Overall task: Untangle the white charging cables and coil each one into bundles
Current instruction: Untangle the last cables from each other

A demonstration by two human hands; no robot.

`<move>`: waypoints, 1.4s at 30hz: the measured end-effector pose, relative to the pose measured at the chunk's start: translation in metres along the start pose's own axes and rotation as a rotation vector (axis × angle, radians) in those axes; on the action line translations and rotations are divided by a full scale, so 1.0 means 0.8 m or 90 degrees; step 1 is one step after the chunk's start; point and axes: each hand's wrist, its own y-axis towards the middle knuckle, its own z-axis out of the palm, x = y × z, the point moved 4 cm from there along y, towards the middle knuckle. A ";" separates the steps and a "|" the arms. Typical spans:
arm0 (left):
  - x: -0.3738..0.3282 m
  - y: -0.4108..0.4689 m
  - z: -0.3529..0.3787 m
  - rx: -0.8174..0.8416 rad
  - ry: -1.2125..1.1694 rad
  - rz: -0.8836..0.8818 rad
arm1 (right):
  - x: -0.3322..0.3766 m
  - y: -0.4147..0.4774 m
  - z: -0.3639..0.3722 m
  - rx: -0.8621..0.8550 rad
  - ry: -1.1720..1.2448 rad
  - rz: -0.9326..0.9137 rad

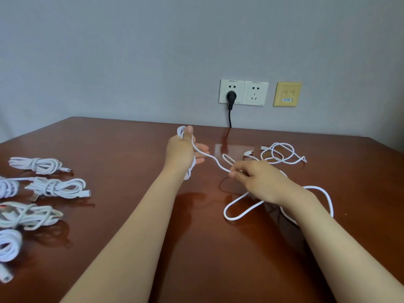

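White cable [209, 157] runs from one hand to the other. The left hand [182, 149] holds a few loops of it wound round the palm. The thumb presses on top so the loops do not slip off, and the hand works like a spool. The right hand [258, 178] pinches the same cable between thumb and fingertips, a little way along, and lifts it off the desk [131, 171]. That keeps the bit between the hands neat and ready to go round the left hand as the next loop.

Under and behind the right wrist, the rest of this cable lies on the desk in big, floppy curves. It looks free of knots, so it should feed in well. One curve lies close by the right arm and could catch on it.

Farther back, near the wall, a loose cable [282, 154] lies in a small tangle with its plugs showing. It looks like it is waiting its turn.

Far to the left, well apart from the hands, finished bundles [56, 188] sit together, likely so they do not get mixed in. On the wall are sockets [255, 92], with a black plug [230, 97] in one.
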 end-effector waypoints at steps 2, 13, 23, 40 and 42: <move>0.000 -0.001 0.005 0.037 -0.146 -0.068 | 0.002 0.000 0.001 -0.012 -0.025 0.000; 0.001 -0.003 -0.002 -0.028 -0.004 -0.034 | 0.048 -0.013 0.010 -0.020 -0.245 -0.168; 0.015 -0.026 0.036 0.248 0.189 -0.078 | 0.062 -0.021 -0.013 -0.334 -0.192 -0.336; 0.020 -0.055 0.057 0.516 0.131 -0.162 | 0.013 -0.002 -0.018 -0.193 0.287 -0.120; 0.024 -0.055 0.060 0.492 0.119 -0.155 | 0.007 0.001 -0.014 -0.181 0.319 -0.102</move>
